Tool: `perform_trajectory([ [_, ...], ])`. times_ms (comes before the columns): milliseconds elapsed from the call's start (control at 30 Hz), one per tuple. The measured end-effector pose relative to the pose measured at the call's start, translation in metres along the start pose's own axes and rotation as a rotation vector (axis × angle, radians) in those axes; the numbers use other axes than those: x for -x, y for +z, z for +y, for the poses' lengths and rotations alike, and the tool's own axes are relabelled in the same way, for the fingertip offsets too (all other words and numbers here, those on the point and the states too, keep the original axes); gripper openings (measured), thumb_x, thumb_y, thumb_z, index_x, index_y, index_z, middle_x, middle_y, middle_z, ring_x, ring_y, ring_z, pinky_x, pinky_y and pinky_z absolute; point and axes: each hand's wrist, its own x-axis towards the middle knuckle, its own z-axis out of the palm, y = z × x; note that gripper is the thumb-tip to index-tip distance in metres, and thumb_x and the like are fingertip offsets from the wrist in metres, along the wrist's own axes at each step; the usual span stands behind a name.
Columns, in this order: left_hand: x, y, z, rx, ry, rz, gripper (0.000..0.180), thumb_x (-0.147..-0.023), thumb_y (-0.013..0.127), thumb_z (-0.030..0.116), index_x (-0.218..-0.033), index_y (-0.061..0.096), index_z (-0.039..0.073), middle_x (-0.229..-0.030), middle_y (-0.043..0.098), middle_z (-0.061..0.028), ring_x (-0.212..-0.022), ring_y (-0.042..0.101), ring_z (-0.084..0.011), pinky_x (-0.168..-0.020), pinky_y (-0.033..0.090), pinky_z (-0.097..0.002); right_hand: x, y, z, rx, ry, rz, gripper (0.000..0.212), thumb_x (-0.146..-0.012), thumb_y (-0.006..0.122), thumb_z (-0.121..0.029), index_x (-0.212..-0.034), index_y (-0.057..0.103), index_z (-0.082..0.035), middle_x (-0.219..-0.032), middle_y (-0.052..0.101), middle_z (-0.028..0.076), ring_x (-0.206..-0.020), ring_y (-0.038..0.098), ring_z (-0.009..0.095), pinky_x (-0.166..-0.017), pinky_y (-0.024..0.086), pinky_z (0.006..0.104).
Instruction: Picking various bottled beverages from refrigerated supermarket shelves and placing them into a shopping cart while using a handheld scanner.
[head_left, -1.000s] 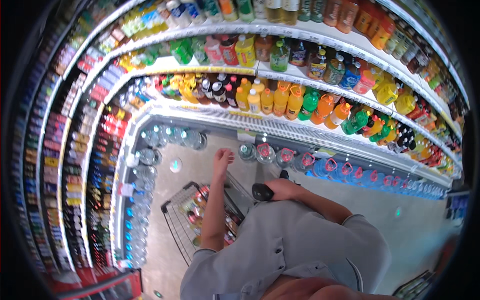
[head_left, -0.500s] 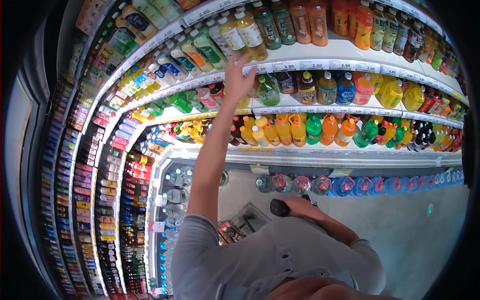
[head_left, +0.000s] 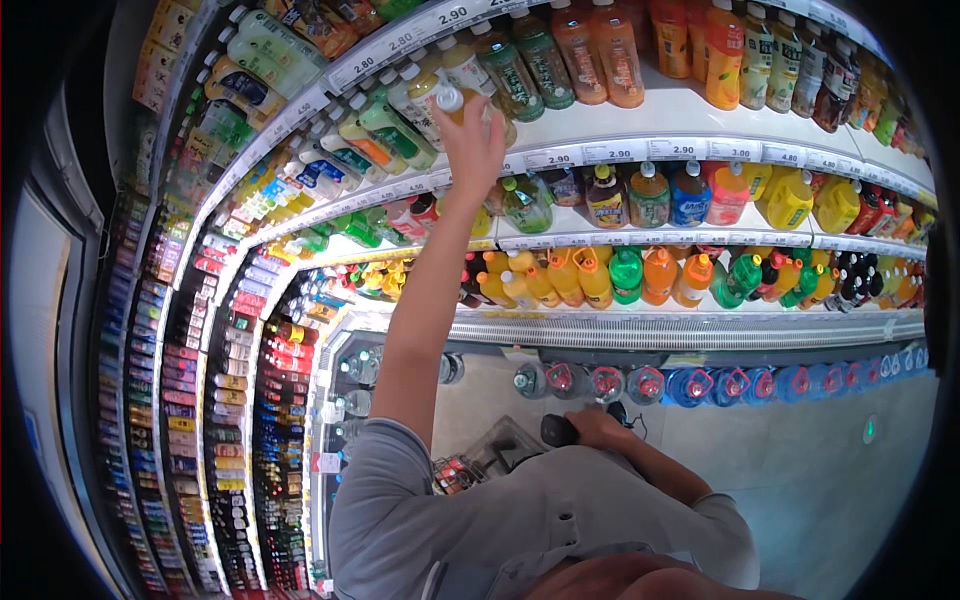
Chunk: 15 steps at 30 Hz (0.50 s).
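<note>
My left hand (head_left: 472, 150) is stretched up to a high shelf, its fingers closed round a drink bottle with a white cap (head_left: 449, 100). This bottle tilts out from the row, and my fingers hide most of its body. Right behind it stand pale yellow drink bottles (head_left: 462, 66), with dark green bottles (head_left: 507, 75) to their right. Low down, near my body, my right hand (head_left: 600, 428) is wrapped round a black rounded handle (head_left: 558, 424). A see-through cart or basket (head_left: 505, 440) sits by that handle, with packaged goods (head_left: 458, 474) in it.
Price strips (head_left: 610, 152) edge the curved shelves. Lower shelves carry large juice bottles (head_left: 660, 276) and a green bottle (head_left: 527, 205) below my left wrist. Big water bottles (head_left: 690, 386) line the floor (head_left: 790, 470). More stocked shelves (head_left: 190, 400) run along the left.
My left hand has closed on a bottle, which now leans out of its row with its white cap toward me. My right hand stays at the black handle.
</note>
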Motion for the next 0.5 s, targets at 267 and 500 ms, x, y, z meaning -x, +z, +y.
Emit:
perform_trajectory([
  [267,0.062,-0.082,0.004,0.250,-0.122,0.285,0.043,-0.088,0.074,0.005,-0.127,0.056,0.007,-0.135,0.046,-0.0191,-0.127,0.048,-0.0322,-0.107,0.040,-0.0395,-0.026,0.002,-0.008,0.044,-0.018,-0.068,0.045,-0.082,0.072,-0.034,-0.113,0.060,-0.004,-0.105,0.069,0.025,-0.103,0.065,0.045,-0.085,0.050,0.0535],
  [500,0.235,-0.212,-0.037,1.306,-1.169,0.312,0.027,-0.104,0.059,0.018,-0.129,0.059,0.010,-0.105,0.070,-0.0083,-0.083,0.073,-0.0205,-0.069,0.063,-0.0361,-0.074,0.004,-0.031,0.092,-0.019,-0.211,0.047,-0.084,0.072,-0.033,-0.119,0.062,-0.004,-0.112,0.069,0.026,-0.108,0.065,0.044,-0.089,0.051,0.0484],
])
